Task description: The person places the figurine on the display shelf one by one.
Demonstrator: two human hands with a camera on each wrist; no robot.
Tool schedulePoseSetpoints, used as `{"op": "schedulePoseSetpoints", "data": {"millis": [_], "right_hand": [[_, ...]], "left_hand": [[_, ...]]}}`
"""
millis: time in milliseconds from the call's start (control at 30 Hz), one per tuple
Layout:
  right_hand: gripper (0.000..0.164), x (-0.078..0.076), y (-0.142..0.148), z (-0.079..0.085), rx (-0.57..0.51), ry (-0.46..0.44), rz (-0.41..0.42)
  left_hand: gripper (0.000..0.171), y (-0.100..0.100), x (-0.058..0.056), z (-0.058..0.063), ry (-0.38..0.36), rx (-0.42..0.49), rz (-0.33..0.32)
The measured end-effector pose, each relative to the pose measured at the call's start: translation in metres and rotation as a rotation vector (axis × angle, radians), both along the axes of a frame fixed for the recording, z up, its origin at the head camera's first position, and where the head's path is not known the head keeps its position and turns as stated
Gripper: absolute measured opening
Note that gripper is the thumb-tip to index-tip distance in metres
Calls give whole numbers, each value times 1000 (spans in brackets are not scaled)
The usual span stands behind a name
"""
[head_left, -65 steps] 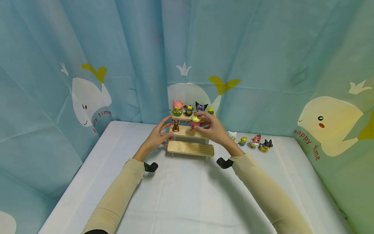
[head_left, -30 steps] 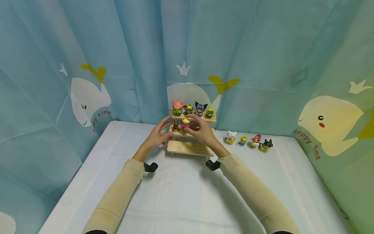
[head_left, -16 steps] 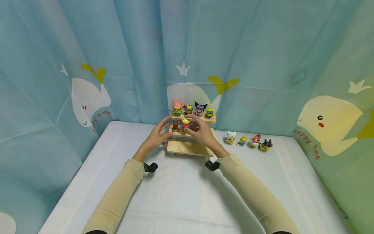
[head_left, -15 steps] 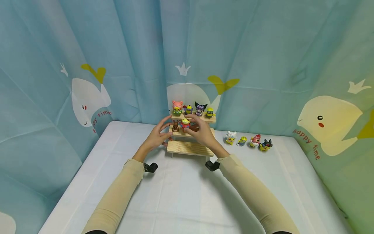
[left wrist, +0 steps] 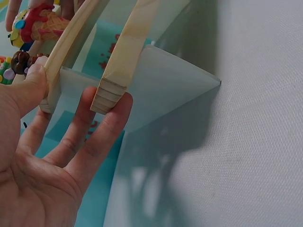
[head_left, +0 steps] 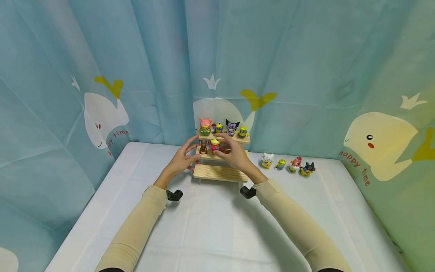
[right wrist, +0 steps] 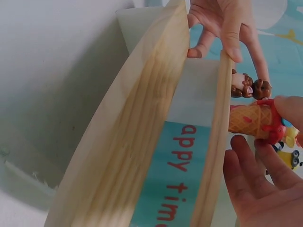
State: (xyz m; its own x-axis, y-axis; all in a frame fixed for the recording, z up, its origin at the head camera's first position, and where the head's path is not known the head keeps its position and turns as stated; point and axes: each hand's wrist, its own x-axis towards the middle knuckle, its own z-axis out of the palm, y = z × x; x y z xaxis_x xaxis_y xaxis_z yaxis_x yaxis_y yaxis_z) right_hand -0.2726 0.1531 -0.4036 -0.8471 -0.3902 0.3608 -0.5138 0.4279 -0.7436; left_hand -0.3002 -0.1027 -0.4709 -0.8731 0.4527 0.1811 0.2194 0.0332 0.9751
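Observation:
A three-tier wooden display shelf [head_left: 221,172] stands at the back of the table. My left hand [head_left: 181,158] holds its left end; in the left wrist view the thumb presses the middle board and fingers touch the lower board's end. With thumb and fingers, my right hand [head_left: 234,153] pinches a figurine [head_left: 214,144] with a red top and yellow head. Its waffle-cone body [right wrist: 246,118] rests against the middle board, upright, just right of a brown figurine [head_left: 203,147]. Part of the held figurine is hidden by my fingers in the head view.
On the top board stand a pink figurine [head_left: 205,126], a small yellow-purple one [head_left: 218,128], a black-eared one [head_left: 232,127] and a goggled yellow one [head_left: 242,132]. Several more figurines, including a white-topped one [head_left: 267,160], line the table to the right. A curtain hangs behind.
My right hand has slid left along the middle board with the cone figurine, bringing it beside the brown one. Over the last half second it barely moves. My left hand has stayed on the shelf.

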Motion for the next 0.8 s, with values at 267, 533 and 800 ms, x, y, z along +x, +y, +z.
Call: {"op": "schedulePoseSetpoints", "data": {"millis": [267, 533, 800], "right_hand": [[63, 12, 16, 4, 21, 14, 17], [63, 29, 42, 8, 47, 67, 36], [63, 48, 77, 7, 54, 111, 29]], "left_hand": [[75, 1, 1, 1, -6, 7, 3], [75, 0, 1, 0, -3, 5, 5], [76, 0, -2, 0, 9, 13, -12]]}}
